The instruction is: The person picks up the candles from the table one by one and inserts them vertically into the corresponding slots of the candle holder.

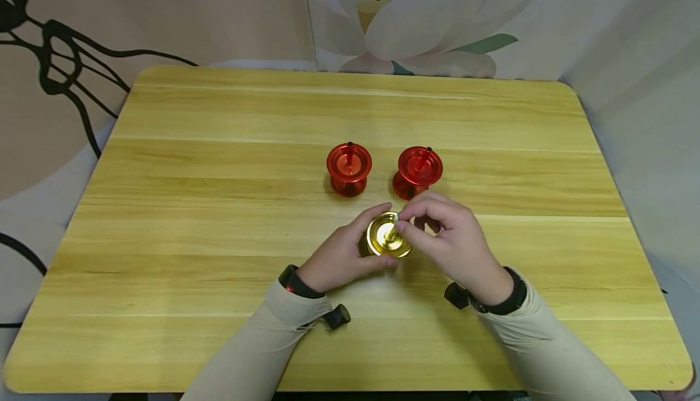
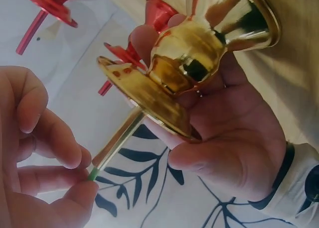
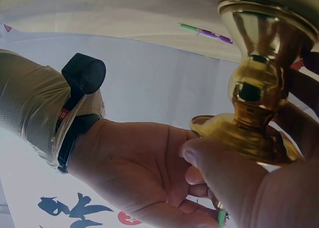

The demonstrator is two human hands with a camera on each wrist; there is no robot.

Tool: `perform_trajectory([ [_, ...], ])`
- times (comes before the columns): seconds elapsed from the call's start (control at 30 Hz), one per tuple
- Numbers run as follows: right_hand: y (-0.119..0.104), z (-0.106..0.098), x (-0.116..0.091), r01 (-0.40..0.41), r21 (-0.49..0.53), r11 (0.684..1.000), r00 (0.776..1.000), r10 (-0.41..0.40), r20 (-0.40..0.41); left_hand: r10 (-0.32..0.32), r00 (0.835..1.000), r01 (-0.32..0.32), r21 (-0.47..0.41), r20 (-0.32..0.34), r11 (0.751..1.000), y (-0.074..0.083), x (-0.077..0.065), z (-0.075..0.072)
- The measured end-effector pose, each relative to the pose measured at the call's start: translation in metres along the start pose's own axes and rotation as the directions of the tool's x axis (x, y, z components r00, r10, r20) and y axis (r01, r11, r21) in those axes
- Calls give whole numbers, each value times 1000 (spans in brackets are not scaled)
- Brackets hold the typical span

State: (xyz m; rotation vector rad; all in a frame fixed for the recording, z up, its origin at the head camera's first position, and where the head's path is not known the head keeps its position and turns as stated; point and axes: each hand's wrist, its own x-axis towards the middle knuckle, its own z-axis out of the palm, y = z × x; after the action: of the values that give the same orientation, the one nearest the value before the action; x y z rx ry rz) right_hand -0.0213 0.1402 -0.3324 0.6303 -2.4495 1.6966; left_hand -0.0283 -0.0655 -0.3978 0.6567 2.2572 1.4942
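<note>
A shiny gold candle holder stands between the hands near the table's middle. It has a flared base, a bulbous stem, a round dish and a thin upright tube. My left hand grips its body, thumb on the near side and fingers beyond. With thumb and fingertips, my right hand pinches the top of the tube, where a small green piece shows; the fingertips partly hide it. Two similar red candle holders, one at left and one at right, stand upright behind the gold one.
The wooden table has rounded corners. A curtain printed with a large white flower hangs behind it, with dark line patterns at the left. A thin green and purple stick shows in the right wrist view.
</note>
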Motion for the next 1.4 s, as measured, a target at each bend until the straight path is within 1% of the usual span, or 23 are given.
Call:
perform_trajectory([
  [0.3, 6, 1, -4, -5, -16, 1000, 1000, 5, -15, 2, 1000, -2, -6, -7, 1000, 1, 0, 0],
  [0.57, 12, 2, -8, 14, 5, 1000, 999, -14, -35, 0, 1000, -1, -9, -17, 1000, 1, 0, 1],
  [0.73, 13, 0, -10, 12, -36, 999, 999, -14, -34, -7, 1000, 7, -3, -17, 1000, 1, -1, 0],
  [0.8, 13, -4, -11, 9, -68, 998, 999, -12, -50, -8, 1000, 7, -23, -13, 1000, 0, -1, -2],
  [0.87, 14, -10, -11, 0, -96, 995, 997, -8, -82, 2, 1000, -3, -53, -21, 999, -1, -1, -6],
  [0.93, 15, -19, -11, -22, -110, 994, 992, 9, -123, 16, 999, -21, -97, -50, 995, -2, -2, -12],
  [1.0, 19, -28, -9, -60, -104, 993, 987, 43, -158, 18, 995, -32, -138, -101, 990, -5, -2, -18],
  [1.07, 24, -35, -8, -104, -100, 990, 981, 86, -176, 1, 986, -31, -175, -169, 984, -6, -3, -25],
  [1.1, 27, -37, -8, -129, -101, 987, 978, 109, -180, -9, 978, -31, -190, -207, 981, -6, -4, -28],
  [1.17, 35, -41, -7, -166, -123, 978, 974, 142, -179, -33, 958, -31, -216, -286, 976, -7, -4, -32],
  [1.23, 43, -43, -7, -192, -185, 964, 973, 161, -167, -39, 931, -50, -233, -362, 971, -6, -3, -36],
  [1.3, 50, -45, -6, -214, -265, 940, 973, 182, -142, -33, 900, -76, -231, -435, 970, -6, -1, -38],
  [1.33, 53, -46, -5, -225, -310, 924, 973, 195, -124, -30, 883, -89, -230, -468, 969, -6, 0, -39],
  [1.4, 58, -48, -3, -248, -408, 879, 968, 237, -78, -20, 851, -112, -219, -526, 969, -7, 4, -40],
])
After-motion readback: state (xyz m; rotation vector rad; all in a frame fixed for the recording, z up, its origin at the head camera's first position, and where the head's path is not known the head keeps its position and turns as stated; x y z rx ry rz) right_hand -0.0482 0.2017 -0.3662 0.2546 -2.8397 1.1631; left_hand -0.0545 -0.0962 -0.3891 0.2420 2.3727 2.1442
